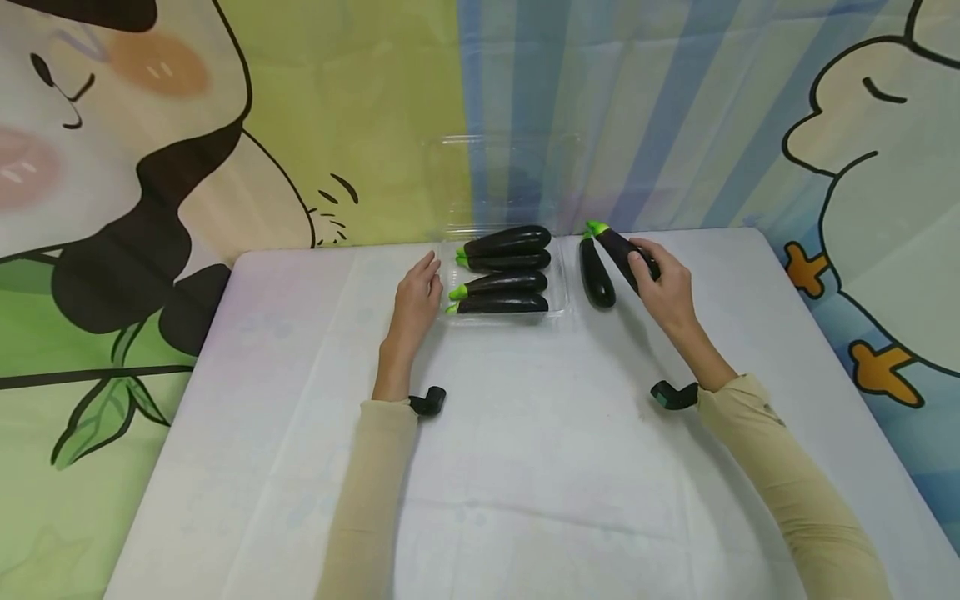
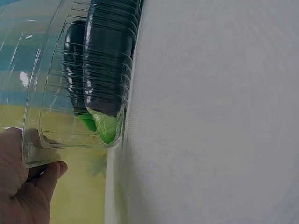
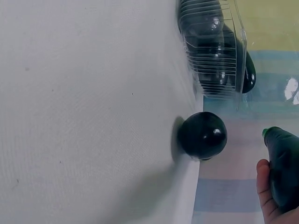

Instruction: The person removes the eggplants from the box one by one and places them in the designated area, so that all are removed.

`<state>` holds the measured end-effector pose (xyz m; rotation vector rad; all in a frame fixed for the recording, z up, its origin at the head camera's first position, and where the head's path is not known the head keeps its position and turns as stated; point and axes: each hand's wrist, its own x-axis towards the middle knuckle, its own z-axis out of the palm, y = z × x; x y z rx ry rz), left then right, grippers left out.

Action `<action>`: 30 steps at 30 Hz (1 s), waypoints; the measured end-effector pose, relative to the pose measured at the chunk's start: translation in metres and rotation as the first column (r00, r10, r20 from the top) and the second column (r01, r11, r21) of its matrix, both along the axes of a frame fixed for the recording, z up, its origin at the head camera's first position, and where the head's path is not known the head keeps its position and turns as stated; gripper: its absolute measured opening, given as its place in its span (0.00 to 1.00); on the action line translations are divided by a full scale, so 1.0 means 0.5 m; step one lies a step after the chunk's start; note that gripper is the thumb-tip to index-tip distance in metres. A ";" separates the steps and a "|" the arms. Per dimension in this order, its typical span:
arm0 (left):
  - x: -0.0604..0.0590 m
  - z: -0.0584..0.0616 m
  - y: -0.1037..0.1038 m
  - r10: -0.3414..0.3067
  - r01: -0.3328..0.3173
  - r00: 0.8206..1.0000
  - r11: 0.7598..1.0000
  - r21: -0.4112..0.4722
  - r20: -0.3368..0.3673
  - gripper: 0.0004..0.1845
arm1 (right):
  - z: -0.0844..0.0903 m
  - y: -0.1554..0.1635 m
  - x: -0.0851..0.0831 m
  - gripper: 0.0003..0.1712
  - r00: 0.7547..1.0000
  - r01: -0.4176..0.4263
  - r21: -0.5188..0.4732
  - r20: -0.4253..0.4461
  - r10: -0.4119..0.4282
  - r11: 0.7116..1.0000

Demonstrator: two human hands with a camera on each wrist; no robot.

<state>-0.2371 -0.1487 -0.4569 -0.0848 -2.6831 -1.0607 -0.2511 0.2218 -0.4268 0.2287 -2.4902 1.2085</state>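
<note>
My right hand (image 1: 663, 287) grips a dark purple eggplant (image 1: 621, 254) by its thick end, with the green stem pointing back and to the left. In the right wrist view, this eggplant (image 3: 284, 163) is raised off the table. A second eggplant (image 1: 597, 273) lies on the table just left of it. At the left edge of a clear plastic clamshell box (image 1: 558, 296), my left hand (image 1: 417, 296) pinches the rim at a corner. Several eggplants (image 1: 502, 283) lie side by side in the box, green stems to the left.
The box's clear lid (image 1: 502, 179) stands raised at the back against a patterned curtain (image 1: 390, 108). A white cloth covers the table (image 1: 540, 467), whose far edge runs right behind the box. A small black wrist camera (image 1: 429, 402) sits on each wrist.
</note>
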 end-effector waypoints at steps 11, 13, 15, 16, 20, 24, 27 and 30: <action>0.001 0.007 0.000 0.003 -0.003 1.000 1.000 0.007 -0.013 0.19 | -0.010 0.011 -0.004 0.21 0.996 0.084 0.003 0.036 -0.084 0.996; 0.001 0.008 0.000 0.001 -0.001 1.000 1.000 0.011 -0.014 0.19 | -0.011 0.012 -0.005 0.20 0.994 0.103 0.014 0.044 -0.104 0.995; 0.001 0.008 0.000 -0.001 0.001 1.000 1.000 0.013 -0.013 0.19 | -0.013 0.014 -0.006 0.20 0.992 0.111 0.018 0.056 -0.112 0.994; 0.002 0.008 0.000 -0.002 0.002 1.000 1.000 0.014 -0.010 0.19 | -0.015 0.014 -0.006 0.20 0.992 0.113 0.024 0.060 -0.114 0.993; 0.004 0.007 0.003 0.000 0.000 1.000 1.000 0.007 -0.010 0.19 | -0.022 0.015 -0.010 0.21 0.991 0.119 0.027 0.057 -0.121 0.992; 0.004 0.005 0.004 -0.003 0.003 1.000 1.000 0.006 -0.008 0.19 | -0.027 0.015 -0.013 0.21 0.990 0.130 -0.006 0.047 -0.129 0.992; 0.004 0.004 0.002 -0.002 0.002 1.000 1.000 0.012 -0.016 0.19 | -0.029 0.015 -0.015 0.22 0.990 0.130 -0.025 0.065 -0.129 0.991; 0.003 0.003 0.002 -0.003 0.003 1.000 1.000 0.016 -0.022 0.18 | -0.030 0.017 -0.014 0.23 0.989 0.126 -0.026 0.084 -0.124 0.992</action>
